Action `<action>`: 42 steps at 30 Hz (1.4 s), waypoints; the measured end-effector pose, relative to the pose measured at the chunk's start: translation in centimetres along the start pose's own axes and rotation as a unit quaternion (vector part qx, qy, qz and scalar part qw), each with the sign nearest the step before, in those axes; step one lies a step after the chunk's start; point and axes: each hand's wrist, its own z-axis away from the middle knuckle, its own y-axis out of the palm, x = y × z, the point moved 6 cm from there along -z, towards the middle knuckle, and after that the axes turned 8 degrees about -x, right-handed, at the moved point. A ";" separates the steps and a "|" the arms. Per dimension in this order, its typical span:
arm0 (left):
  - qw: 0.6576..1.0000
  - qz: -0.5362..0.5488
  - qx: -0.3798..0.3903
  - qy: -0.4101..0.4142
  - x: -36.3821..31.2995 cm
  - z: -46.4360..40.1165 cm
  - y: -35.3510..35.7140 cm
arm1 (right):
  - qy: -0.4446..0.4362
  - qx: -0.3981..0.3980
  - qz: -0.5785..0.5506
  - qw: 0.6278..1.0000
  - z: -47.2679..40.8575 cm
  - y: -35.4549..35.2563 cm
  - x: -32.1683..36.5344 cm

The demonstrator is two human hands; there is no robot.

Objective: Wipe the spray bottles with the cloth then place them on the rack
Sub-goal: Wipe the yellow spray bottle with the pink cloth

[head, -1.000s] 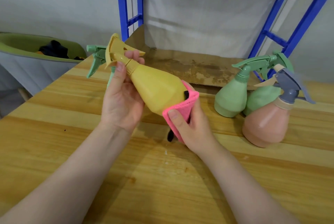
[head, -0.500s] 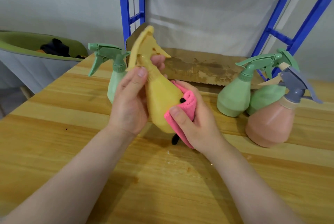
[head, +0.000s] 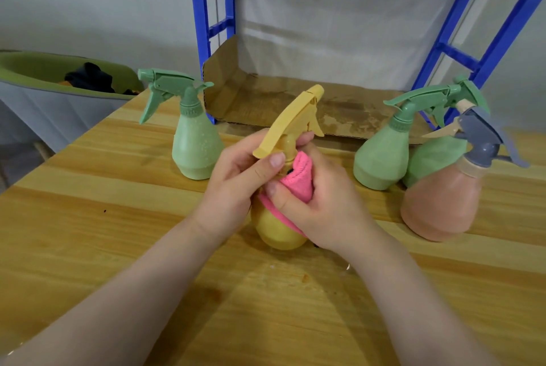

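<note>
A yellow spray bottle (head: 277, 232) stands almost upright above the wooden table (head: 118, 241), its trigger head at the top. My left hand (head: 233, 185) grips its neck just under the head. My right hand (head: 319, 203) holds a pink cloth (head: 298, 179) wrapped against the bottle's upper body. One green spray bottle (head: 196, 144) stands to the left. Two more green bottles (head: 384, 152) and a peach bottle with a grey head (head: 440, 203) stand to the right. The blue rack (head: 212, 25) rises behind the table.
A worn cardboard sheet (head: 295, 102) lies on the rack's low shelf behind the bottles. A green tub (head: 32, 70) with dark items sits off the table's left side. A white cloth hangs behind the rack.
The yellow bottle swung from tilted on its side to nearly upright. My right hand slid the pink cloth from the bottle's base up to just under its neck.
</note>
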 end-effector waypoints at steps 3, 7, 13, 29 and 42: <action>0.999 -0.028 -0.023 0.019 0.2 0.1 0.1 | -0.003 -0.024 0.039 0.999 0.0 -0.1 0.1; 0.995 -0.059 -0.080 0.026 0.9 0.5 0.8 | -0.041 -0.102 0.123 0.986 0.3 -0.2 0.4; 0.990 -0.004 -0.140 -0.011 1.6 0.6 -0.2 | -0.064 -0.163 0.136 0.975 0.6 0.2 1.1; 0.946 0.196 -0.259 -0.010 -1.2 -1.5 -4.2 | 0.062 -0.011 -0.184 0.981 0.5 1.6 -2.1; 0.970 0.095 -0.225 -0.020 -0.2 -1.1 -3.4 | 0.072 0.036 -0.149 0.985 0.5 2.4 -2.2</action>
